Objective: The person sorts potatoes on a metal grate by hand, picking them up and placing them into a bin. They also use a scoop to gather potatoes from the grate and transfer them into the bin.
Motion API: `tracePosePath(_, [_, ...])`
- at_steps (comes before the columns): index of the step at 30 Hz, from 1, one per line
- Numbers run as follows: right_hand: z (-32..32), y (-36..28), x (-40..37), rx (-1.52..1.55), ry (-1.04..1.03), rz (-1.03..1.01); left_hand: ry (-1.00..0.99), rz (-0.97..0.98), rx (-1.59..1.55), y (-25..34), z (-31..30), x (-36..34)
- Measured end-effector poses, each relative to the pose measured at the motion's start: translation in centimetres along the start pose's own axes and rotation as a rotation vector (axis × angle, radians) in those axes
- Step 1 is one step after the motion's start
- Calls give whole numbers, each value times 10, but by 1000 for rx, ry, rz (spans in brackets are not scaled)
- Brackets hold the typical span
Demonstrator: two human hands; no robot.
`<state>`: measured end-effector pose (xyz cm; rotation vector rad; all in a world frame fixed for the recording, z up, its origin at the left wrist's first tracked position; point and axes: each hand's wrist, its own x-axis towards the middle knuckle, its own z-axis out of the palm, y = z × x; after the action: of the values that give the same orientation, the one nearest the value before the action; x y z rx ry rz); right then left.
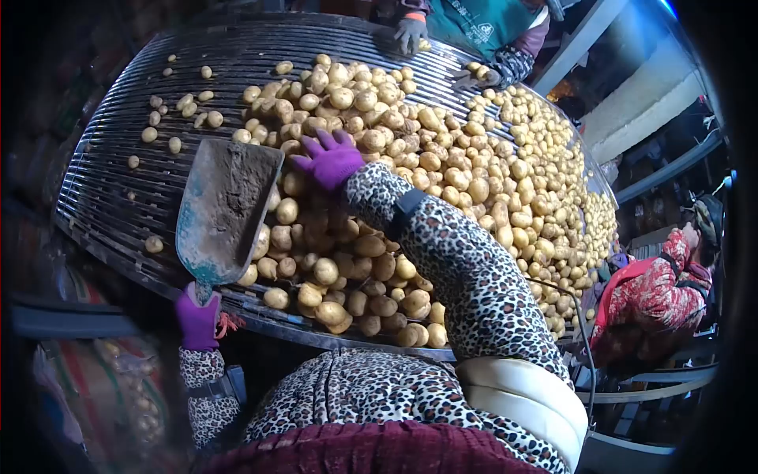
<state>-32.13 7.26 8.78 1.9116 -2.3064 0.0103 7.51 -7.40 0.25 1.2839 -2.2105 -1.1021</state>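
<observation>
My left hand, in a purple glove, is closed around the handle of a worn, blue-green shovel. The shovel's dirt-coated blade rests over the metal bars at the left edge of a heap of potatoes. My right hand, also gloved in purple, lies with fingers spread on top of the heap, just right of the blade. It grips nothing. Potatoes surround that hand on its far, near and right sides.
The slatted metal conveyor carries scattered potatoes on its left part. Across it, a co-worker in a green apron has gloved hands among the potatoes. Another person in red patterned clothing is at right. Filled sacks stand lower left.
</observation>
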Motion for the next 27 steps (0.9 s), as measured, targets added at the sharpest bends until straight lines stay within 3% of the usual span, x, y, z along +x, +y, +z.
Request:
tracePosePath(1, [-11,4,-2,-72,-158,62,14,32,55,-14,1,3])
tracePosePath(2, [-10,12,0,-49,-169,107,-60,-64,-37,0,-4,0])
tracePosePath(4, [-5,31,6,66,-172,167,6,-29,6,-8,-7,-3])
tracePosePath(7, [1,59,15,62,-225,234,-29,-123,-99,16,-7,-9])
tracePosePath(8, [-3,63,18,-78,-288,243,-37,-135,-100,18,-8,-10])
tracePosePath(9, [5,74,19,-59,-160,295,-42,-149,-99,18,-10,-12])
tracePosePath(11, [4,112,22,70,-253,374,-19,-128,-30,10,-9,-15])
tracePosePath(12, [22,133,18,-42,-201,362,3,-112,4,7,-11,-15])
tracePosePath(14, [-5,146,2,-39,-376,506,18,-133,42,11,-13,-17])
tracePosePath(15, [27,182,7,-38,-386,578,20,-146,58,13,-11,-18])
tracePosePath(16, [41,200,-12,-75,-274,596,38,-119,69,16,-12,-18])
tracePosePath(19, [30,229,-79,-240,-285,720,77,-59,72,25,-7,-15])
tracePosePath(21, [35,279,-116,-211,-482,853,99,-38,54,25,-6,-12])
tracePosePath(26, [0,281,-161,-187,-519,946,74,-16,-103,38,0,-11])
tracePosePath(27, [-3,263,-154,-217,-400,854,61,-51,-78,41,-1,-10])
